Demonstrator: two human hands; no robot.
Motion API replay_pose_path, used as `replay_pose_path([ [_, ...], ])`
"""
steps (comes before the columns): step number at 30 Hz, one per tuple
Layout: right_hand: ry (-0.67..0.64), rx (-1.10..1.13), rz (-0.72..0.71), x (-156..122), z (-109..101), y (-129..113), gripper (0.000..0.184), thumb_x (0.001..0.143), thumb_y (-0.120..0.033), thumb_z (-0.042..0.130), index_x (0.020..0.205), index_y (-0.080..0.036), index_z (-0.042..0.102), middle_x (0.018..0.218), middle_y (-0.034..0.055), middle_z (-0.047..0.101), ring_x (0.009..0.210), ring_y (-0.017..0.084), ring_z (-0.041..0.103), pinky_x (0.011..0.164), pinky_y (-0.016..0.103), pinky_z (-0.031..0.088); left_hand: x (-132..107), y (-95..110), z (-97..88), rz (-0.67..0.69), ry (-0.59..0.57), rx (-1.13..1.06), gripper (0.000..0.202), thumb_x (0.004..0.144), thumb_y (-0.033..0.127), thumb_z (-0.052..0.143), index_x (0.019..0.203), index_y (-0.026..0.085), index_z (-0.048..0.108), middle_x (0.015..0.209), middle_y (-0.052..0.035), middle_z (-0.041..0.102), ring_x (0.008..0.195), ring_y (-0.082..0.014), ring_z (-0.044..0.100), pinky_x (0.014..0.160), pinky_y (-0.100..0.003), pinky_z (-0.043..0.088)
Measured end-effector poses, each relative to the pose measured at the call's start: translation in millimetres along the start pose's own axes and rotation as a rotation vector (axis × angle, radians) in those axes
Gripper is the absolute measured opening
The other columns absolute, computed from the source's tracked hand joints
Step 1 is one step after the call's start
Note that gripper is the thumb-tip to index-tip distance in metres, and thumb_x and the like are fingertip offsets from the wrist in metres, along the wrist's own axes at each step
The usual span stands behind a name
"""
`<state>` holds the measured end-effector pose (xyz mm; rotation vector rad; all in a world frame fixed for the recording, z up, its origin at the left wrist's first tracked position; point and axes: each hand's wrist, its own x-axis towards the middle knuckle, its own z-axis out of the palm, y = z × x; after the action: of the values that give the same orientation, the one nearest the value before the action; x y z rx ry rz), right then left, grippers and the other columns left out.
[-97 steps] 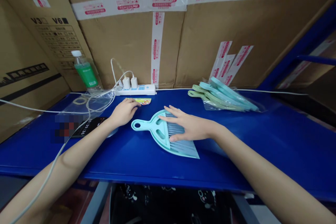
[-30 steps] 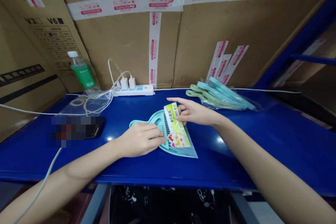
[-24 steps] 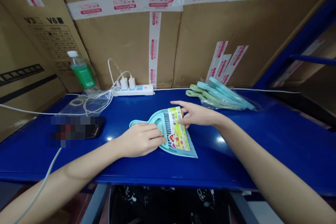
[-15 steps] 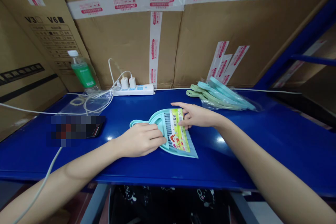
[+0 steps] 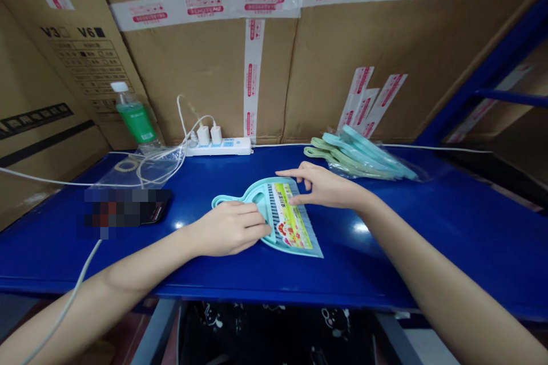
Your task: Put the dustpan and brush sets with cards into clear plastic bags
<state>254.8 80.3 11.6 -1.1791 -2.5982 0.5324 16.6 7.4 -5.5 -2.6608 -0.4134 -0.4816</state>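
Note:
A light-blue dustpan (image 5: 252,189) lies flat on the blue table, its looped handle toward the left. In it is a small brush (image 5: 309,222) with grey-blue bristles facing right. A yellow, white and green printed label (image 5: 291,222) lies across the bristles. My left hand (image 5: 233,229) is closed over the dustpan's handle end and the brush, its fingertips on the brush; the grip underneath is hidden. Above the label's upper end is my right hand (image 5: 314,183), index finger stretched left, thumb apart at the label and other fingers bent. I cannot tell whether it presses on the label.
Green and light-blue handled pieces in clear plastic (image 5: 363,154) lie at the back right. Along the cardboard wall sit a power strip (image 5: 231,147) with plugs and cables, and a green-labelled bottle (image 5: 136,120). A blurred dark object (image 5: 149,211) lies at the left.
The label's upper end has shifted slightly left and down over the bristles. My right hand has risen a little and its fingers have spread. My left hand has stayed put.

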Motion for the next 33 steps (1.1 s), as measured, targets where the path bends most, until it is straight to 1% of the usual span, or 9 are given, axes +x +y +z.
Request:
replay_pose_path([
  [3, -0.108, -0.013, -0.1, -2.5, 0.1, -4.7, 0.07, 0.069, -0.05, 0.069, 0.133, -0.028, 0.05, 0.086, 0.0036, 0.047, 0.073, 0.018, 0.046, 0.067, 0.032, 0.045, 0.7, -0.3, -0.2, 0.006, 0.01, -0.006, 0.026, 0.093, 0.017, 0.036, 0.093, 0.015, 0.062, 0.076, -0.0015, 0.065, 0.067, -0.0129, 0.055, 0.057, -0.025, 0.045],
  [6, -0.179, -0.037, -0.111, -3.6, 1.4, -11.7, 0.075, 0.068, -0.052, 0.069, 0.134, -0.022, 0.049, 0.085, 0.0039, 0.045, 0.077, 0.02, 0.045, 0.069, 0.034, 0.044, 0.5, -0.1, -0.4, 0.008, 0.005, -0.006, 0.026, 0.094, 0.017, 0.036, 0.092, 0.015, 0.062, 0.074, -0.0009, 0.065, 0.066, -0.0125, 0.054, 0.056, -0.025, 0.043],
  [14, -0.245, -0.075, -0.039, -3.0, 3.9, -16.7, 0.076, 0.069, -0.047, 0.069, 0.135, -0.017, 0.048, 0.087, 0.0054, 0.044, 0.08, 0.021, 0.045, 0.07, 0.034, 0.043, -0.4, 0.6, 0.5, 0.008, 0.006, 0.004, 0.027, 0.094, 0.017, 0.035, 0.092, 0.015, 0.061, 0.073, -0.0007, 0.064, 0.065, -0.0126, 0.054, 0.055, -0.025, 0.042],
  [18, -0.244, -0.102, -0.046, -3.9, 3.4, -17.2, 0.077, 0.07, -0.051, 0.067, 0.136, -0.016, 0.046, 0.087, 0.0059, 0.046, 0.08, 0.022, 0.046, 0.072, 0.035, 0.042, 0.2, 0.3, 0.3, 0.01, 0.01, 0.001, 0.026, 0.094, 0.016, 0.035, 0.092, 0.015, 0.061, 0.073, -0.0008, 0.064, 0.064, -0.0129, 0.054, 0.055, -0.026, 0.041],
  [23, -0.267, -0.098, -0.062, -6.0, -0.1, -22.1, 0.07, 0.072, -0.058, 0.061, 0.126, -0.014, 0.054, 0.086, 0.0066, 0.049, 0.082, 0.024, 0.047, 0.074, 0.037, 0.043, 0.3, -0.3, -0.1, 0.009, 0.006, 0.0, 0.025, 0.094, 0.017, 0.036, 0.092, 0.015, 0.061, 0.073, -0.0007, 0.064, 0.065, -0.0124, 0.054, 0.056, -0.025, 0.041],
  [25, -0.278, -0.089, -0.051, -6.8, -0.5, -23.1, 0.075, 0.07, -0.062, 0.059, 0.127, -0.014, 0.051, 0.091, 0.0082, 0.05, 0.085, 0.025, 0.048, 0.075, 0.038, 0.043, 0.2, -0.2, 0.1, 0.009, 0.006, 0.002, 0.024, 0.093, 0.016, 0.036, 0.092, 0.015, 0.06, 0.073, -0.0006, 0.063, 0.065, -0.0126, 0.054, 0.056, -0.025, 0.041],
  [28, -0.296, -0.085, -0.016, -8.0, 1.7, -22.7, 0.094, 0.065, -0.065, 0.061, 0.138, -0.01, 0.039, 0.106, 0.0137, 0.05, 0.096, 0.029, 0.049, 0.084, 0.041, 0.042, 0.3, 0.1, 0.3, 0.007, -0.001, -0.004, 0.022, 0.093, 0.016, 0.038, 0.092, 0.015, 0.06, 0.073, -0.0005, 0.063, 0.065, -0.0127, 0.054, 0.056, -0.026, 0.041],
  [30, -0.309, -0.083, 0.001, -8.5, 4.4, -21.4, 0.104, 0.062, -0.065, 0.064, 0.142, -0.007, 0.032, 0.115, 0.0172, 0.048, 0.107, 0.032, 0.047, 0.091, 0.042, 0.04, 0.3, 0.1, 0.5, 0.006, -0.002, -0.007, 0.022, 0.093, 0.016, 0.038, 0.092, 0.015, 0.06, 0.073, -0.0005, 0.063, 0.065, -0.0127, 0.053, 0.056, -0.026, 0.041],
  [33, -0.324, -0.086, 0.013, -8.9, 8.4, -19.6, 0.111, 0.058, -0.063, 0.068, 0.144, -0.005, 0.027, 0.125, 0.0195, 0.046, 0.119, 0.036, 0.041, 0.098, 0.043, 0.036, 0.6, -0.2, 0.4, 0.006, 0.001, -0.008, 0.024, 0.093, 0.016, 0.037, 0.091, 0.015, 0.061, 0.072, -0.0003, 0.063, 0.064, -0.0129, 0.053, 0.055, -0.026, 0.041],
])
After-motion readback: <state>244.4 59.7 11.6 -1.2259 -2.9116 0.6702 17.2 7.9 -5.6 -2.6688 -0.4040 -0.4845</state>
